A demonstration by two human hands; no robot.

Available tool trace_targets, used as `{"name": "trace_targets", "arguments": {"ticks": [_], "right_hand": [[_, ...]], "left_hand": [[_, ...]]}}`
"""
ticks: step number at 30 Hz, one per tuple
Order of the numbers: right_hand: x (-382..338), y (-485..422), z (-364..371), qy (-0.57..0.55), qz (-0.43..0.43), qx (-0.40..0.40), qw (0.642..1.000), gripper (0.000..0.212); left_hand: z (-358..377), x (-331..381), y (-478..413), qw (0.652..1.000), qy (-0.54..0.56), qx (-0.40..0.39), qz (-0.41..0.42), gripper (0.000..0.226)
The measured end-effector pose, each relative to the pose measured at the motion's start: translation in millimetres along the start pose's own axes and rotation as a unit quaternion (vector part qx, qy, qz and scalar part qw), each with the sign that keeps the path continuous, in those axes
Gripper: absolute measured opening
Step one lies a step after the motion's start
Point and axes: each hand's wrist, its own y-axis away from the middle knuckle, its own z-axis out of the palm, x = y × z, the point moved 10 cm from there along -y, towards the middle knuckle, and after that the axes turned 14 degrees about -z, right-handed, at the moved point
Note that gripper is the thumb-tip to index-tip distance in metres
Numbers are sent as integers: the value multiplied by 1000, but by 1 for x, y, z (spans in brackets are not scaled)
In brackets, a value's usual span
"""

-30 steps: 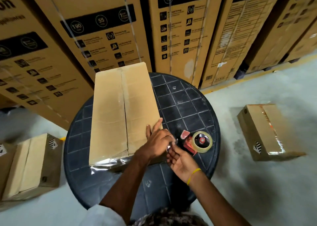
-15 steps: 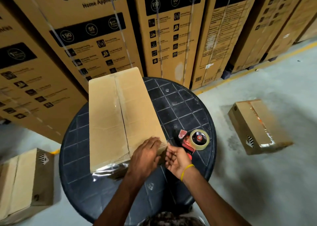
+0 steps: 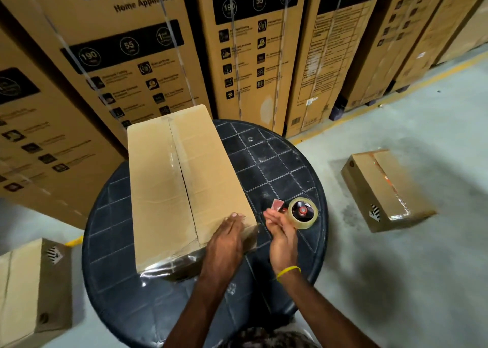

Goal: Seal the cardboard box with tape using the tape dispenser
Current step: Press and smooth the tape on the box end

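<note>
A long plain cardboard box [image 3: 169, 189] lies on a round dark table [image 3: 277, 168], its top flaps meeting along a lengthwise seam. Clear tape shines over its near end. My left hand [image 3: 227, 242] lies flat on the box's near right corner, fingers together, holding nothing. My right hand [image 3: 281, 231] hovers just right of that corner with fingers stretched out, empty, touching or nearly touching the tape dispenser [image 3: 298, 211]. The dispenser is red with a roll of clear tape and rests on the table by the box.
Tall printed appliance cartons [image 3: 148, 57] stand in a row behind the table. A sealed small box [image 3: 383, 189] lies on the grey floor to the right, another box [image 3: 31, 289] on the floor at the left. A yellow floor line runs along the cartons.
My hands have separated: the left moved onto the box's near right corner and lies flat, the right drew away toward the dispenser. The camera shifted, so the scene sits lower and to the right.
</note>
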Motion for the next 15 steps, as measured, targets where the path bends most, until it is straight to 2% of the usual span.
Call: {"name": "trace_targets", "arguments": {"ticks": [1,3,5,7,10,12,15], "right_hand": [[-7,3,19,-24,-14,-67,997,48],[-12,9,43,4,-28,-159,987,72],[-8,12,48,101,-60,-188,975,81],[-5,11,49,176,-58,-227,956,75],[20,13,35,269,62,-296,914,50],[26,7,13,252,80,-252,931,24],[18,-5,-21,153,56,-109,981,27]], "left_hand": [[0,-1,0,1000,3,-1,-5,48],[-1,-2,-1,1000,10,-4,-13,42],[0,-4,-2,999,21,-10,-23,45],[0,-3,-3,999,28,-10,-28,49],[-3,-1,-3,999,36,-1,-32,52],[-7,-1,-3,998,50,-1,-32,53],[-7,-2,-2,998,58,-1,-34,57]]}}
